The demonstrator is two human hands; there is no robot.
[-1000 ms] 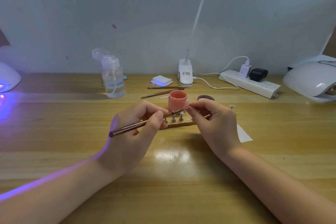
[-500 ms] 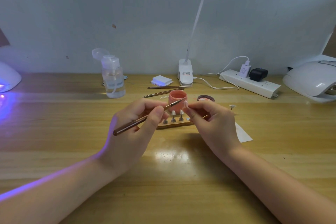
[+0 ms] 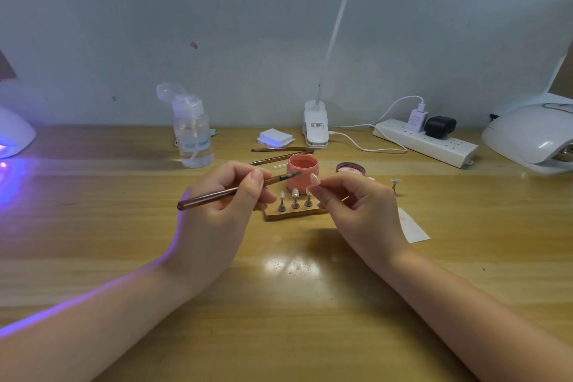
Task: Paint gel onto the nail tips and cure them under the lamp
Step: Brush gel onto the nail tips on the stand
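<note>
My left hand [image 3: 223,205] grips a brown gel brush [image 3: 235,191], whose bristles point right toward an open pink gel jar [image 3: 301,172]. My right hand [image 3: 356,205] pinches a small stand with a pale pink nail tip [image 3: 314,179] on top, held up just right of the brush tip. Below them a wooden holder [image 3: 294,212] carries three nail tips on metal stands [image 3: 295,198]. One more stand with a tip [image 3: 395,184] rests alone on the table to the right. A curing lamp [image 3: 12,133] glows violet at the far left.
A second white lamp [image 3: 533,136] sits at the far right. At the back stand a pump bottle [image 3: 193,136], a white pad stack [image 3: 275,136], a clip desk lamp [image 3: 316,127] and a power strip [image 3: 424,141]. Two spare brushes [image 3: 279,153], the jar lid [image 3: 350,168] and a paper slip [image 3: 412,226] lie nearby.
My left hand pulled the brush back to the left, away from the tip. My right hand lifted the held nail tip slightly and turned its face toward me.
</note>
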